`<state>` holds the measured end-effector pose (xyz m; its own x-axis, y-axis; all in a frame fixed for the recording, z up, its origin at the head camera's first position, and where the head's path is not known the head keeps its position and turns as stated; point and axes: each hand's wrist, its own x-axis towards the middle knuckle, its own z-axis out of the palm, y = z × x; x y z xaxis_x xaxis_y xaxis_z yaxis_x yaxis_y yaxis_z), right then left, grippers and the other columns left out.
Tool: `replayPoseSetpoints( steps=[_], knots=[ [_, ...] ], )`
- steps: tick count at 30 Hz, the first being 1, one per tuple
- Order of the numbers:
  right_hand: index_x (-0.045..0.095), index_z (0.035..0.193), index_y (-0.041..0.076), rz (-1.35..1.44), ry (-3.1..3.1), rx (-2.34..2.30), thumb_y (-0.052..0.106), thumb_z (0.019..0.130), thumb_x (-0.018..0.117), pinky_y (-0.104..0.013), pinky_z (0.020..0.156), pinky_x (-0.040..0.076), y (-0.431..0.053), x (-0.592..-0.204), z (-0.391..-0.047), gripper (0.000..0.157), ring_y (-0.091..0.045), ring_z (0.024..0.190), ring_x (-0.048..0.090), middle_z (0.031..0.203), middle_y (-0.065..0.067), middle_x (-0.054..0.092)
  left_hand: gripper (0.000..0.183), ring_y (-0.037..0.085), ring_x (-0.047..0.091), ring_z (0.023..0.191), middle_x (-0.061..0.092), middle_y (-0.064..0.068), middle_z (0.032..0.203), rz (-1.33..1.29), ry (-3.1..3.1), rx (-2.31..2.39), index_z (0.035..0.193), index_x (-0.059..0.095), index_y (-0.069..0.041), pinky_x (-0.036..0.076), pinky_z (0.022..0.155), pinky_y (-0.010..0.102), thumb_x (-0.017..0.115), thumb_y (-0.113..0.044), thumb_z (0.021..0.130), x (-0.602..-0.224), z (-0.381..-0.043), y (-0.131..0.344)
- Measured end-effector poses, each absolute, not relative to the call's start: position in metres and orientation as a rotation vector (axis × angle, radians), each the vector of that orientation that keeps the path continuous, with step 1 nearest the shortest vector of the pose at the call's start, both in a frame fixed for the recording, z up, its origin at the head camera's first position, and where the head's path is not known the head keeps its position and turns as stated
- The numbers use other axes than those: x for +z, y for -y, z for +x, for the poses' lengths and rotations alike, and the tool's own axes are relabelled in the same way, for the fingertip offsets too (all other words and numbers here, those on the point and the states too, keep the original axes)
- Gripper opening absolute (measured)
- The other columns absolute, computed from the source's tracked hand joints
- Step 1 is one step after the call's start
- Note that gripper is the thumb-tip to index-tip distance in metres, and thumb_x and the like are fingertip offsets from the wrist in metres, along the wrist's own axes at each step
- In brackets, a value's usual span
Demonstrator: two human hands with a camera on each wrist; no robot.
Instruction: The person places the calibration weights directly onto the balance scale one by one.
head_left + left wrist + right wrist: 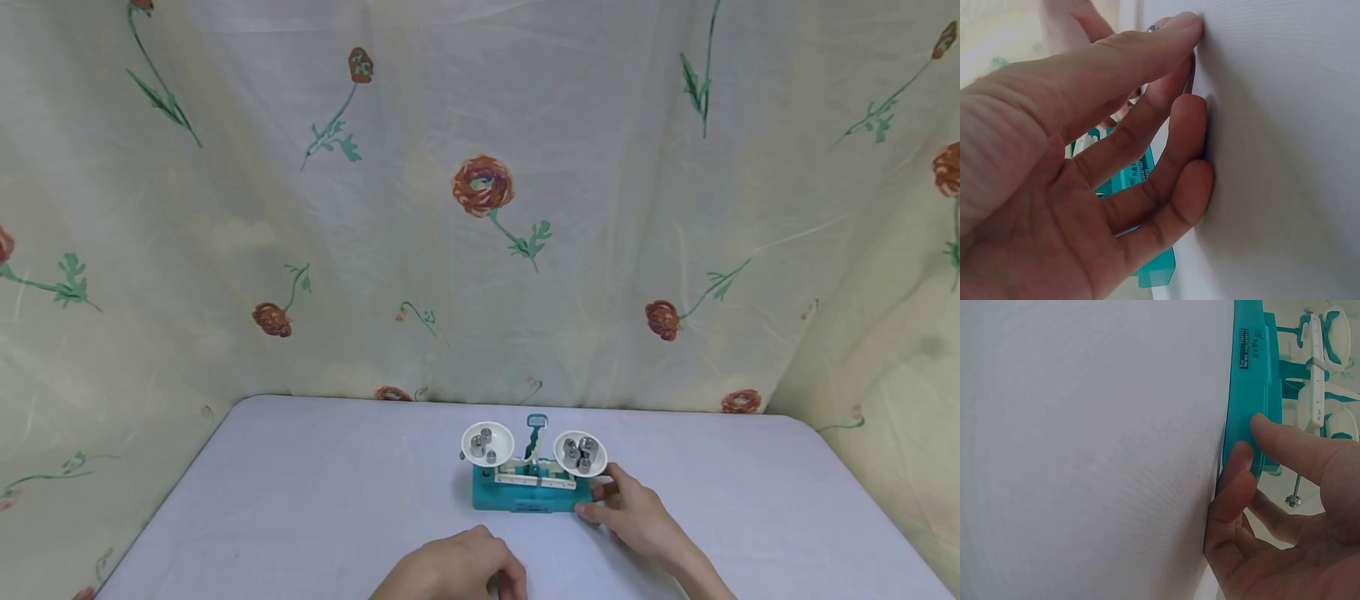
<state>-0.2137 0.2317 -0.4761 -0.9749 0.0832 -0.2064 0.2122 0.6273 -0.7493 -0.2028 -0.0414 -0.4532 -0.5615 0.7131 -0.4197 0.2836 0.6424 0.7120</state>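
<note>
A teal balance scale (532, 498) stands on the table with a white pan on each side. Three metal weights (478, 447) sit in the left pan (506, 447), and several weights (586, 451) crowd the right pan (560, 465). My right hand (636, 515) grips the right end of the base, thumb on its front face and curled fingers at the corner. Nearer me, my left hand (457, 569) is low over the table, thumb and index finger together around a small metal weight (1154, 28), mostly hidden by the fingers. Its other fingertips rest at the cloth.
A pale cloth covers the table (300, 500). Behind it and at both sides hangs a flower-printed curtain (585, 250). A metal adjusting nut (1293, 500) sticks out from the scale beside my right hand, and a slider (1316, 363) sits on its white ruler beam.
</note>
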Motion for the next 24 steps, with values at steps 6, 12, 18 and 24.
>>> replayPoseSetpoints(
  steps=[6, 12, 18, 24],
  knots=[
    [0.057, 0.14, 0.004, 0.251, -2.685, -1.269, 0.024, 0.092, 0.085, -0.032, 0.066, 0.057, -0.2312, -0.4759, -0.2141, 0.059, -0.018, 0.091, 0.062, 0.117, -0.01, 0.071, 0.013, 0.005, 0.057, 0.075, 0.067, -0.01, 0.079, 0.758, -2.145, 0.758, 0.094, 0.079, -0.021, 0.053, 0.073, 0.02, 0.08, -0.008, 0.094, -0.4518, -0.2015, 0.0399],
    [0.055, 0.143, 0.003, 0.254, -2.683, -1.257, 0.025, 0.092, 0.085, -0.032, 0.067, 0.058, -0.2309, -0.4755, -0.2149, 0.063, -0.018, 0.092, 0.062, 0.118, -0.011, 0.071, 0.011, 0.005, 0.056, 0.075, 0.067, -0.009, 0.079, 0.768, -2.133, 0.765, 0.096, 0.08, -0.02, 0.053, 0.074, 0.018, 0.079, -0.008, 0.095, -0.4515, -0.2017, 0.0391],
    [0.056, 0.142, 0.003, 0.249, -2.687, -1.259, 0.024, 0.092, 0.085, -0.032, 0.067, 0.058, -0.2314, -0.475, -0.2143, 0.062, -0.018, 0.091, 0.062, 0.117, -0.011, 0.071, 0.011, 0.004, 0.056, 0.075, 0.067, -0.01, 0.079, 0.784, -2.136, 0.746, 0.095, 0.08, -0.018, 0.053, 0.074, 0.018, 0.079, -0.007, 0.095, -0.4502, -0.2022, 0.0382],
    [0.056, 0.14, 0.003, 0.245, -2.685, -1.262, 0.024, 0.092, 0.085, -0.032, 0.067, 0.058, -0.2314, -0.4747, -0.2141, 0.06, -0.018, 0.092, 0.062, 0.116, -0.01, 0.071, 0.01, 0.004, 0.057, 0.075, 0.068, -0.011, 0.08, 0.78, -2.142, 0.745, 0.096, 0.08, -0.018, 0.053, 0.074, 0.018, 0.079, -0.008, 0.095, -0.4498, -0.2022, 0.0376]
  ],
)
